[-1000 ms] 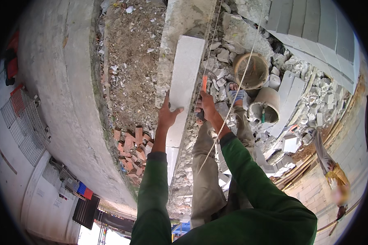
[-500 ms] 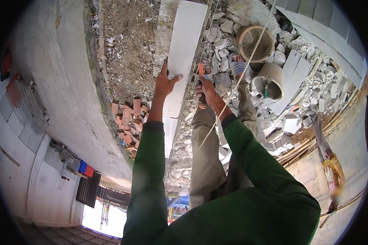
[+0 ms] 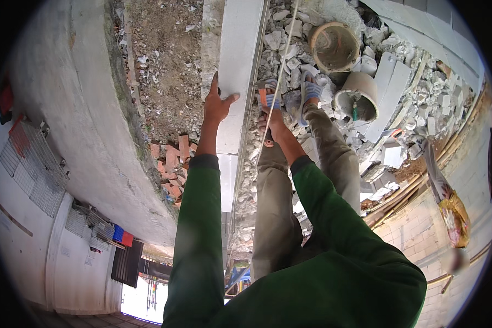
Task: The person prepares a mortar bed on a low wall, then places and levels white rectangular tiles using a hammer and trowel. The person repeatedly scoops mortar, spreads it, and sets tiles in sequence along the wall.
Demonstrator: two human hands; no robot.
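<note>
A long pale block (image 3: 239, 44) lies along a narrow ledge. My left hand (image 3: 217, 106) grips it at the left edge, thumb on the top face and forefinger extended along the side. To the right of the block, my right hand (image 3: 271, 123) is closed around a hand tool (image 3: 263, 97) with an orange part pointing away from me and a dark lower part, mostly hidden by the fingers. A thin taut string (image 3: 284, 60) crosses beside that hand, over my legs and striped sandals (image 3: 311, 90).
Soil, broken red bricks (image 3: 171, 164) and a concrete wall (image 3: 93, 109) lie left. On the right are rubble, a mortar bucket (image 3: 333, 52), another bucket (image 3: 355, 82) holding a tool, and pale slabs (image 3: 388, 93). Another person (image 3: 451, 213) is at the far right.
The scene has shifted upward in the view, taking the block's far end out of frame. Both sandals show more fully. My hands keep their grips on the block and tool.
</note>
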